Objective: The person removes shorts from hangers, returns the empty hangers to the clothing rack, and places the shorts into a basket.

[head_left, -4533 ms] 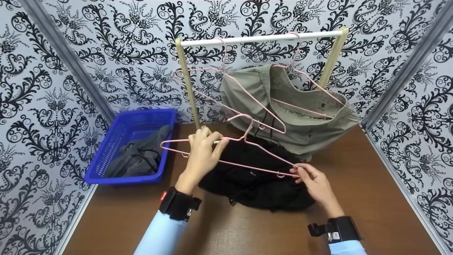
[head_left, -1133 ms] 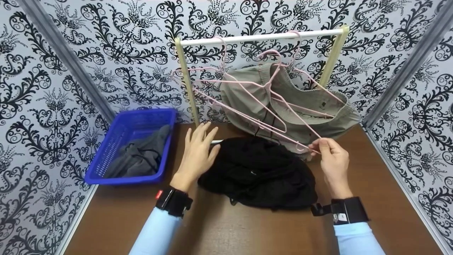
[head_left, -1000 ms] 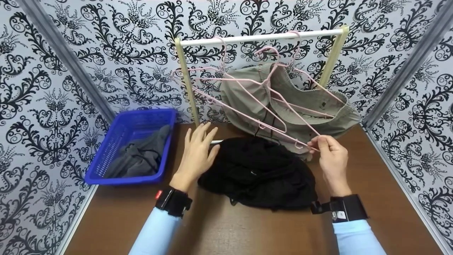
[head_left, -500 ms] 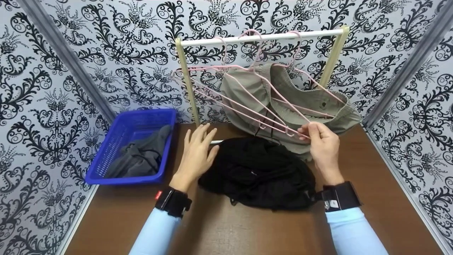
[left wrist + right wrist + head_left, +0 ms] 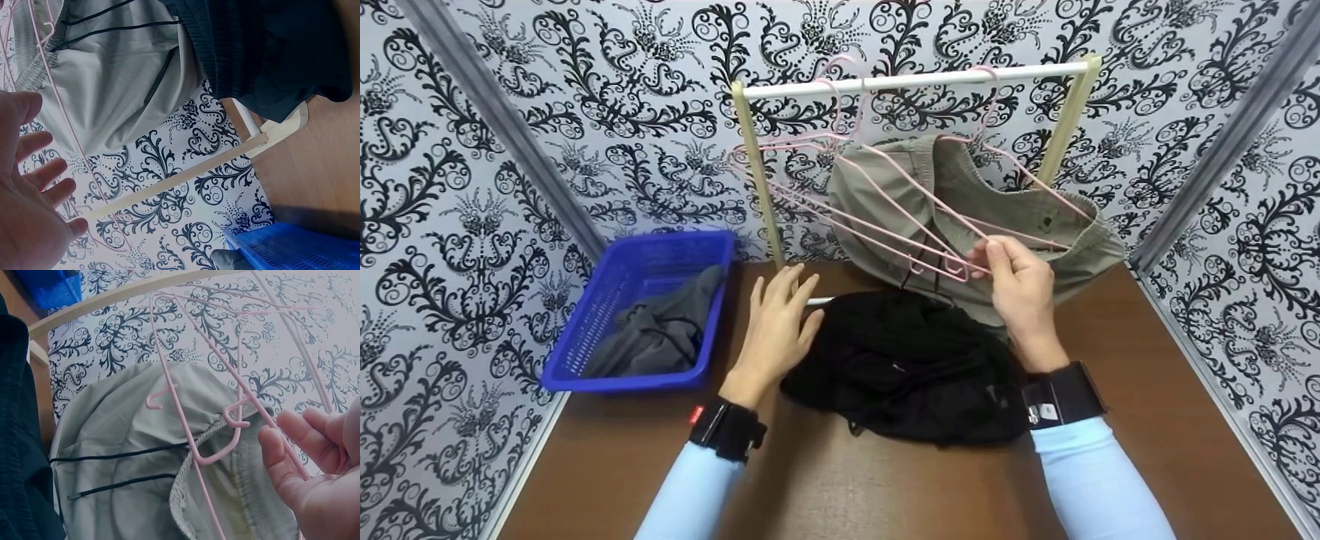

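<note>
My right hand (image 5: 1024,292) pinches the lower right corner of a pink clothes hanger (image 5: 915,184), whose hook is up at the white rail (image 5: 930,80). Just beside it another bare pink hanger (image 5: 885,195) hangs on the rail, and the two overlap in the head view. Olive-grey shorts (image 5: 1080,277) with dark drawstrings hang from a third hanger (image 5: 1021,171) behind my right hand. My left hand (image 5: 772,326), fingers spread and holding nothing, is left of a crumpled black garment (image 5: 915,375) on the table; an elastic waistband (image 5: 211,50) shows in the left wrist view.
A blue plastic basket (image 5: 622,382) with a dark grey garment (image 5: 652,334) inside stands on the left. The rack's pale wooden posts (image 5: 757,172) rise from the brown table (image 5: 840,487). Patterned walls (image 5: 472,187) enclose the back and sides.
My left hand let go of the hanger earlier and has since stayed in place. My right hand carried the hanger up to the rail, then slid it left toward the other bare hanger.
</note>
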`<move>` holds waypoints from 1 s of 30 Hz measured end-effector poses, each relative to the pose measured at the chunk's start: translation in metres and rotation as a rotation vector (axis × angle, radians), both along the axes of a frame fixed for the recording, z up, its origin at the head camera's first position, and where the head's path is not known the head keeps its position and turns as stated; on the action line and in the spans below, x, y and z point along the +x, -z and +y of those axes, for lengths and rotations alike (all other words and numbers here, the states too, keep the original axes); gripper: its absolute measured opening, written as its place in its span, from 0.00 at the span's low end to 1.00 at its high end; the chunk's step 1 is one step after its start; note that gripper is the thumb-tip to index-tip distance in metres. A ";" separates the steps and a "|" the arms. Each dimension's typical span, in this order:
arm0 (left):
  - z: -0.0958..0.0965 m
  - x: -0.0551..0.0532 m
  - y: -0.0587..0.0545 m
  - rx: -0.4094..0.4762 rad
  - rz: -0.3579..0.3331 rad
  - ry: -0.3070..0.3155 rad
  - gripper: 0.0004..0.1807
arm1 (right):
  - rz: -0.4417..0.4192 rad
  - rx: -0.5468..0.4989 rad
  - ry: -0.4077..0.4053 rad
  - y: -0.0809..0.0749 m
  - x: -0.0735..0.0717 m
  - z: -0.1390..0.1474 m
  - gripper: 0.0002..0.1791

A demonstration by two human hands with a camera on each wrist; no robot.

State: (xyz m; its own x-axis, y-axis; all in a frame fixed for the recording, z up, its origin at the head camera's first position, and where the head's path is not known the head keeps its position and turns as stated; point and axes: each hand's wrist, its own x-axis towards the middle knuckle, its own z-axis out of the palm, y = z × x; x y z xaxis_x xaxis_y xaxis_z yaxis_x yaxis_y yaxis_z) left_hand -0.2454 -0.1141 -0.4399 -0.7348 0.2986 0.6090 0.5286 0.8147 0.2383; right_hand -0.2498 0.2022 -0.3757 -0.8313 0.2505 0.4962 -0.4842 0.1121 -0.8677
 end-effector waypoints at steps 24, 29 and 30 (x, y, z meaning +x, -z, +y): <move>-0.002 0.001 0.009 0.003 0.006 0.005 0.26 | -0.043 0.147 -0.039 -0.002 -0.006 -0.024 0.13; -0.003 0.000 0.009 0.013 0.002 -0.002 0.26 | -0.038 0.172 -0.067 0.001 -0.006 -0.023 0.13; -0.003 0.000 0.009 0.015 0.000 -0.005 0.26 | -0.042 0.169 -0.080 0.002 -0.006 -0.022 0.13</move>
State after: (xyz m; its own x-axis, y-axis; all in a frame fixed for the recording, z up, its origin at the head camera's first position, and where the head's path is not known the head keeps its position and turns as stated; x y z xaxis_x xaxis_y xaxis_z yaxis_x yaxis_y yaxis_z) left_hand -0.2453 -0.1167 -0.4487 -0.7360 0.2859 0.6136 0.5246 0.8138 0.2500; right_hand -0.2555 0.1800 -0.3772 -0.8659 0.0986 0.4903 -0.4616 0.2201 -0.8594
